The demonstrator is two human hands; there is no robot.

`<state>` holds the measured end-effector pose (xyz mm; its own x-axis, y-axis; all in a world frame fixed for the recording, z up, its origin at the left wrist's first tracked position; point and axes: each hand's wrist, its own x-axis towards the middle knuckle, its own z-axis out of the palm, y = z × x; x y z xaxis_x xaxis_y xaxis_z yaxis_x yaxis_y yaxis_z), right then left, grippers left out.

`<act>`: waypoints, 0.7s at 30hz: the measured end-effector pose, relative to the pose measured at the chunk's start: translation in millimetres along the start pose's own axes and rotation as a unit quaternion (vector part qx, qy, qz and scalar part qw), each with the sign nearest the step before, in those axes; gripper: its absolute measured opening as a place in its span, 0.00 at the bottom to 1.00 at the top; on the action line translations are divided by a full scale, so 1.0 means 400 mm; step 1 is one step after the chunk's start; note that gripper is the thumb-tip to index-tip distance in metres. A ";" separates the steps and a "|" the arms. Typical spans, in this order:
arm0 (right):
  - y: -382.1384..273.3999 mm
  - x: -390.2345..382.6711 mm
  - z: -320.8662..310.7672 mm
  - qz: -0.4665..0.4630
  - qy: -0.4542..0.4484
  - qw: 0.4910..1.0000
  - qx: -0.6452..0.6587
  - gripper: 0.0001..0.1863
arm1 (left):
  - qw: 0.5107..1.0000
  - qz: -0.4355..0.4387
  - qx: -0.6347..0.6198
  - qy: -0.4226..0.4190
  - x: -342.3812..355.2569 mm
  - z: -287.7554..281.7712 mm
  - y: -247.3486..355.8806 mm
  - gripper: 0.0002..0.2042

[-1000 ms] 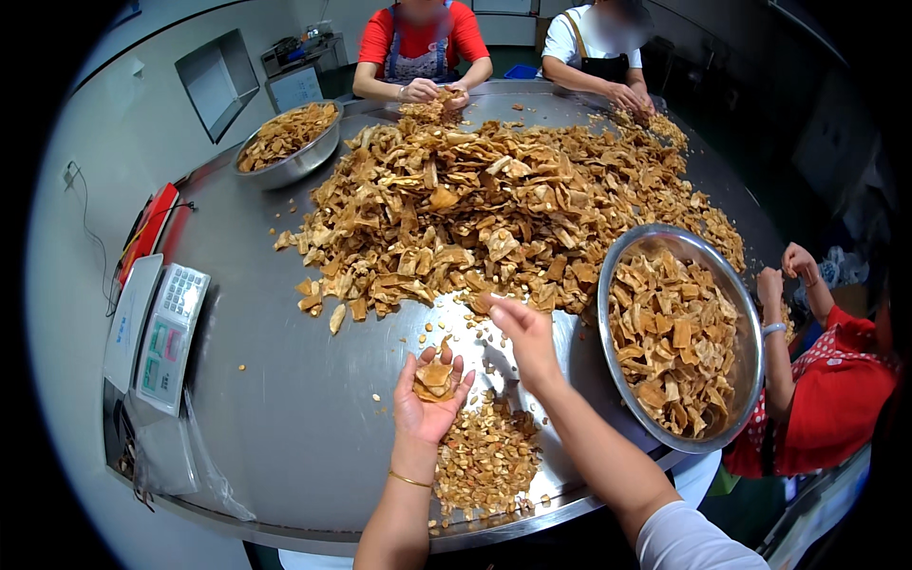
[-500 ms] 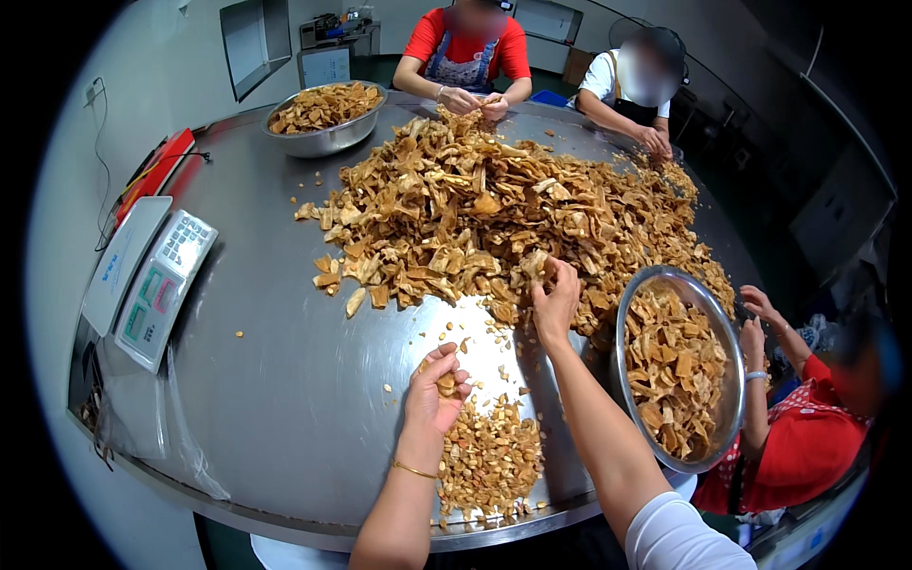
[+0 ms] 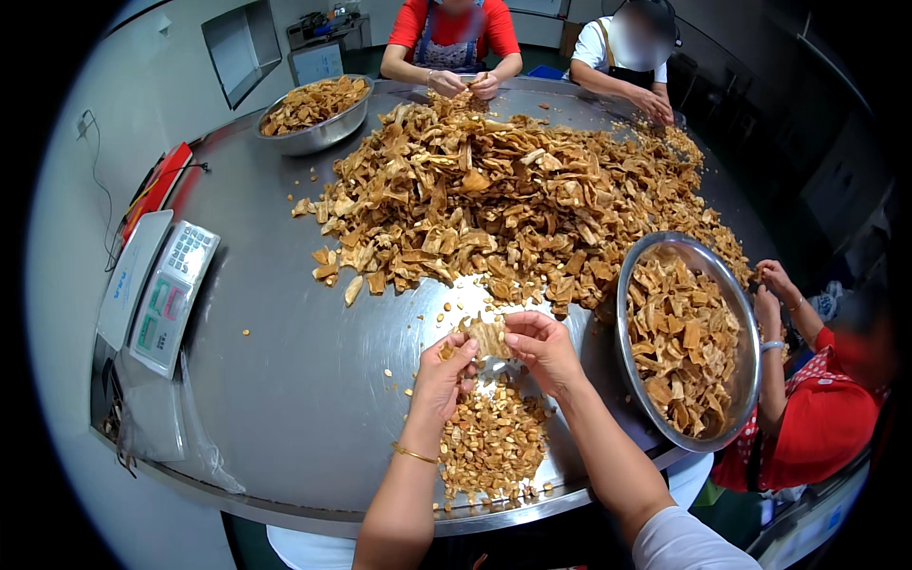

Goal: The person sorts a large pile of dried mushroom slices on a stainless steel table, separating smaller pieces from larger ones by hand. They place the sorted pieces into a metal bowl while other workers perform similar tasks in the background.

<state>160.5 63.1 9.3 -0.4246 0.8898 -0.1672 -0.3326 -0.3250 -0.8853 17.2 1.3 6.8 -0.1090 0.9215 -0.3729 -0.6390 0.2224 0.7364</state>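
Note:
Between my two hands is a flat, tan-brown dried piece (image 3: 491, 339), wrinkled and irregular in outline. My left hand (image 3: 445, 373), with a thin gold bangle at the wrist, grips its left side. The thumb and fingers of my right hand (image 3: 544, 351) pinch its right edge. Just below lies a spread of small pale and brown nut-like bits (image 3: 489, 442) on the metal table (image 3: 285, 361). Beyond my hands rises a large heap of similar dried pieces (image 3: 532, 190).
Right of my right arm, a metal bowl (image 3: 622, 351) holds dried pieces; another bowl (image 3: 318, 141) stands far left. A white scale (image 3: 176, 290), a red object (image 3: 157, 190) and clear plastic (image 3: 152, 418) line the left edge. Several people work around the table.
My right hand has come back from the heap toward my left hand, bringing a dried piece. Both hands now hold it. The view has shifted slightly.

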 end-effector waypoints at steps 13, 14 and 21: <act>-0.003 0.001 -0.012 -0.076 0.089 0.986 -0.118 0.05 | 0.998 0.059 0.016 0.008 -0.014 0.026 -0.005 0.08; -0.019 0.001 -0.027 -0.038 0.044 0.985 -0.161 0.05 | 0.997 0.071 0.019 0.024 -0.014 0.026 -0.005 0.08; -0.031 -0.015 -0.028 -0.015 -0.087 0.939 -0.332 0.08 | 0.967 0.193 0.153 0.068 -0.008 0.018 -0.005 0.11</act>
<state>176.7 65.3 16.3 -0.5741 0.8105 -0.1162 0.2283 0.0221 -0.9733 24.3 0.3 10.8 -0.4077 0.9085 -0.0920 -0.2775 -0.0273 0.9603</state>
